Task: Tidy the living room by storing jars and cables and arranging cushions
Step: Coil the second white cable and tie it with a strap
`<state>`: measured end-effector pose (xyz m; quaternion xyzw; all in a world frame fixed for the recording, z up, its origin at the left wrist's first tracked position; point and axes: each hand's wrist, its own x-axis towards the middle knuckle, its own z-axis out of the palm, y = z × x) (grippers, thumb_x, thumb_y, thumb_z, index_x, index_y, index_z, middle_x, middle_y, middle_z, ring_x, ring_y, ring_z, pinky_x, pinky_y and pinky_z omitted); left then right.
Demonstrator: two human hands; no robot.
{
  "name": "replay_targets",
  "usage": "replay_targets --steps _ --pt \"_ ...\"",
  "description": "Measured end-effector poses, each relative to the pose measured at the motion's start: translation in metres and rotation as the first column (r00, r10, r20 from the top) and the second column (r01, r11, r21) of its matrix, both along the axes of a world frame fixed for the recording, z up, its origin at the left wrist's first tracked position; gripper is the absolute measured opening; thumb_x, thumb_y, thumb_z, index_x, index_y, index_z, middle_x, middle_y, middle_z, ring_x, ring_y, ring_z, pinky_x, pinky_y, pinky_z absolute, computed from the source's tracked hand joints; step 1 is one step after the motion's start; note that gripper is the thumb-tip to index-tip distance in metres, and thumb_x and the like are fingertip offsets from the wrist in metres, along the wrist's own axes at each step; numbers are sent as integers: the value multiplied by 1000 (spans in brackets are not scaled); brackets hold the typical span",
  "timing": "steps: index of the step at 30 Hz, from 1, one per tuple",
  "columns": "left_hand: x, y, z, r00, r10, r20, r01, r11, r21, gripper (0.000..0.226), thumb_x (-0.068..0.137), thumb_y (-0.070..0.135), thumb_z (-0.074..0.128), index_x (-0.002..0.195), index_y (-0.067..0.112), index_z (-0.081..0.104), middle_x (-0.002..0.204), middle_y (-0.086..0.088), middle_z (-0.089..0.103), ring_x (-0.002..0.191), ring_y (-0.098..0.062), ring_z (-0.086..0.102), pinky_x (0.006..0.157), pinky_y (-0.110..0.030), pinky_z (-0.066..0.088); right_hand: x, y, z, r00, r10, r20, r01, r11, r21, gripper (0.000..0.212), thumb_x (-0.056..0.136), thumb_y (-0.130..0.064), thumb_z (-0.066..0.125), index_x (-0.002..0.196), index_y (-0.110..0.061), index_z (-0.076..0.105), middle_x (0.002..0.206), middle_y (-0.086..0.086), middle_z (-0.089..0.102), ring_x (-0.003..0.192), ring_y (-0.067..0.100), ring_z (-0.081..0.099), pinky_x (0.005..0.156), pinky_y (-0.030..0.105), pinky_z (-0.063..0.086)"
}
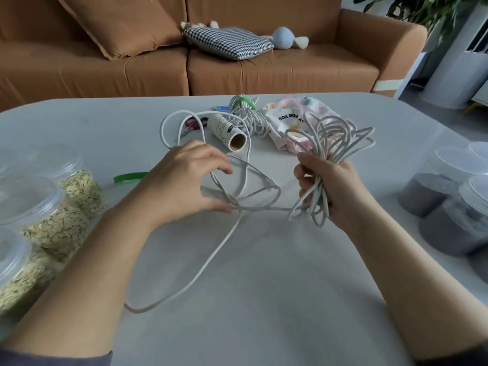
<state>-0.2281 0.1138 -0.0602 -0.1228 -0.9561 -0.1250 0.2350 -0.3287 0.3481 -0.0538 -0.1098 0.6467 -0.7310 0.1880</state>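
My right hand (332, 186) grips a bunch of white cable loops (330, 136) that stick up above and hang below the fist. The loose end of that white cable (211, 260) runs left across the grey table (264, 286). My left hand (184, 180) pinches this strand between thumb and fingers near the table's middle. A second cable bundle (247, 114) tied with a green strap lies further back. Clear jars of pale grain (63, 223) stand at the left. Jars of dark grey fill (433, 191) stand at the right. On the brown sofa (277, 67) lie a brown cushion (121, 25) and a houndstooth cushion (229, 42).
A cardboard-core roll (228, 132), red scissors (194, 122), a printed cloth pouch (290, 120) and a green strap (130, 177) lie on the table. A blue soft toy (284, 38) sits on the sofa. A plant and a white unit stand at the far right.
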Motion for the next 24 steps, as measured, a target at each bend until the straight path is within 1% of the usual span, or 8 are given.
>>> replay_targets --steps 4,6,8,11,14,17,21,24 --pt "11 1 9 855 329 -400 -319 943 95 35 89 25 57 58 13 47 55 -2 43 54 -27 41 52 -30 30 3 -2 -1 991 -29 -134 43 994 102 27 93 -11 55 67 -15 52 52 0 51 44 13 39 44 24 37" --pt "18 -2 12 724 557 -406 -540 824 168 39 90 20 52 54 14 38 48 -6 31 46 -32 29 48 -28 22 5 -3 -2 965 -43 -259 95 977 191 39 92 -12 55 53 -17 50 51 0 51 45 14 40 50 27 37" --pt "17 -6 9 680 664 -311 -655 741 150 29 85 21 48 57 11 45 49 -10 39 48 -34 34 49 -28 26 6 -5 -4 945 -47 -325 121 970 211 43 91 -12 55 48 -18 49 51 0 51 46 14 41 53 28 37" --pt "12 -9 4 759 648 -62 -646 761 59 12 78 22 46 77 17 57 74 -5 60 70 -32 49 60 -31 34 6 -5 -5 930 -41 -366 134 963 234 42 89 -12 55 48 -17 48 51 1 51 47 16 41 53 29 37" --pt "11 -10 2 686 680 257 -698 715 -28 11 85 28 53 94 23 49 91 0 62 81 -30 54 68 -33 38 7 -6 -5 923 -45 -381 153 954 258 42 89 -12 55 48 -16 47 50 0 49 45 13 39 52 26 36" --pt "12 -15 3 652 681 334 -687 717 -121 16 87 32 56 95 25 44 90 0 62 82 -29 56 67 -33 40 8 -7 -6 915 -35 -403 158 948 278 42 89 -13 55 48 -15 47 51 2 48 46 14 39 53 27 36" --pt "8 -16 0 759 629 170 -644 685 342 5 85 22 65 88 23 61 71 0 64 73 -25 58 66 -30 42 8 -8 -7 895 -16 -445 178 928 326 38 87 -14 55 50 -14 48 51 2 49 47 17 42 53 31 39" --pt "2 -21 -3 730 679 72 -463 415 783 8 88 27 66 89 20 62 70 3 64 62 -15 58 65 -29 45 9 -9 -8 878 -6 -478 206 908 366 33 85 -12 54 53 -11 47 48 -1 49 43 13 41 46 25 37"
